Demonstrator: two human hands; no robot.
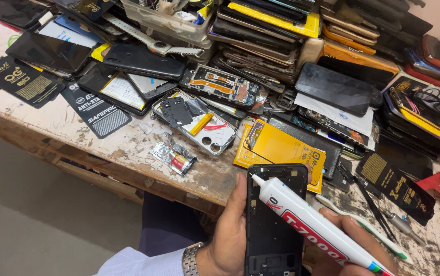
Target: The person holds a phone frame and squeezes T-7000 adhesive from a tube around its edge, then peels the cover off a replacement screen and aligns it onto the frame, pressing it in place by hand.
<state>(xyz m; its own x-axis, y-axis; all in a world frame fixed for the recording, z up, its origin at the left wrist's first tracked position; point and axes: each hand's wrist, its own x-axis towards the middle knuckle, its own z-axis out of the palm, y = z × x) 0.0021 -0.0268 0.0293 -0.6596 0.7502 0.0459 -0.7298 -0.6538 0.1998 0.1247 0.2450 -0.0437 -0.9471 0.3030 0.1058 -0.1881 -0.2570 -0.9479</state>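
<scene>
Left hand [228,240], watch [192,258] at the wrist, wrapped around a black phone frame [273,220] held upright just off the workbench's near edge [128,174]. Right hand [355,245] gripping a white glue tube [312,225] with red lettering, laid slanting across the frame, nozzle tip touching its upper left corner. Behind, toward the workbench's far edge, heaps of dismantled phones [261,46]; nearer the front edge, a yellow packet [281,148], a crumpled foil wrapper [175,156], a white back cover [199,125], black anti-static bags [97,110].
</scene>
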